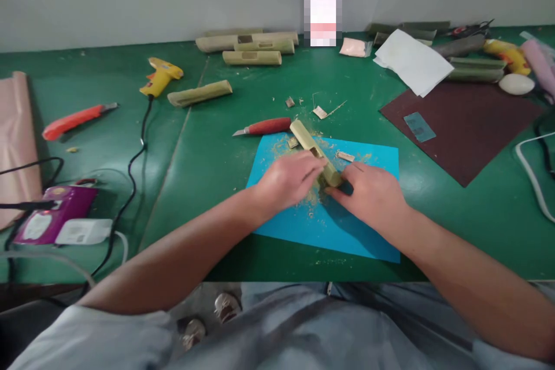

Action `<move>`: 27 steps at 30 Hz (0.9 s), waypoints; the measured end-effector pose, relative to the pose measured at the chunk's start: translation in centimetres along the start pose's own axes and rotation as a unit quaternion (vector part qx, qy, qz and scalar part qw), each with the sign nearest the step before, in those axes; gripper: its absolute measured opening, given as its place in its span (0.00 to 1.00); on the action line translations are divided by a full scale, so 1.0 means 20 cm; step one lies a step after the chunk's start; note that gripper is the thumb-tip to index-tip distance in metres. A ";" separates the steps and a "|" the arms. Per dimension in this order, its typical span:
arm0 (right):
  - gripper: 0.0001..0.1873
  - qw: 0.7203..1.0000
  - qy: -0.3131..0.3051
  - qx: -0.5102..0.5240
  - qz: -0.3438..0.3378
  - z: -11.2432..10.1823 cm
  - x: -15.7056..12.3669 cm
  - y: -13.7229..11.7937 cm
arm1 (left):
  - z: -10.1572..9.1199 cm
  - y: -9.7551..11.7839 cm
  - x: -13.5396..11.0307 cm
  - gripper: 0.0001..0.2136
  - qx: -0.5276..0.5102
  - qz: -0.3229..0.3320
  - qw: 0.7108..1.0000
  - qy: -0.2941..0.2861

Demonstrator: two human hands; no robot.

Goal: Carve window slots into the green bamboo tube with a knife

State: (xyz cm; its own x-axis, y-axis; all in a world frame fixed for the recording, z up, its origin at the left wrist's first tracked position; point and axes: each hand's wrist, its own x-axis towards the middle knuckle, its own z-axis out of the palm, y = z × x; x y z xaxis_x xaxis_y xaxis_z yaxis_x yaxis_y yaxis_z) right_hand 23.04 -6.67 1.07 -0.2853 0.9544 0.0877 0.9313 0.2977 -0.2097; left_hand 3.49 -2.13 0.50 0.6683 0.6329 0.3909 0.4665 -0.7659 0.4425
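Note:
A pale green bamboo tube (306,136) with a rectangular slot lies slanted over a blue sheet (359,237) strewn with shavings. Over the slot, my left hand (288,179) is closed, its fingertips pressed together at the opening; whatever they pinch is hidden. My right hand (373,191) grips the tube's near end, thumb below and fingers beside it. A red-handled carving knife (269,126) rests just beyond the sheet, blade pointing left. Small bamboo chips (346,156) lie around the tube.
To the left are a yellow glue gun (161,76), a red utility knife (78,120), a purple power strip (58,214) and cables. More bamboo pieces (251,58) line the back. A dark brown sheet (463,133), white papers (411,60) and a white oval object (515,84) sit right.

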 end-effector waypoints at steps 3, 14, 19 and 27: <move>0.13 1.000 0.003 -0.006 -0.006 0.01 -0.01 0.00 | 0.01 0.01 0.00 0.12 -0.003 0.032 0.999 -0.042; 0.15 1.000 -0.010 -0.008 0.005 -0.01 0.00 -0.01 | 0.00 0.01 0.00 0.11 -0.011 0.011 1.000 -0.008; 0.14 1.000 -0.018 -0.015 0.010 -0.01 0.00 -0.01 | 0.01 0.02 0.00 0.11 -0.014 0.028 0.999 -0.027; 0.13 0.999 0.011 -0.031 -0.001 0.00 -0.01 0.01 | 0.01 0.02 -0.02 0.11 -0.038 0.038 0.998 -0.029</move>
State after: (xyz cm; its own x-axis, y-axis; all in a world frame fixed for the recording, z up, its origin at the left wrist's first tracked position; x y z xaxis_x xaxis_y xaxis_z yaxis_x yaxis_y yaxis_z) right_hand 23.26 -6.72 0.92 -0.2821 0.9532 0.1090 0.9433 0.2963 -0.1496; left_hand 3.53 -2.62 0.32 0.7333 0.5642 0.3795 0.3689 -0.7990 0.4749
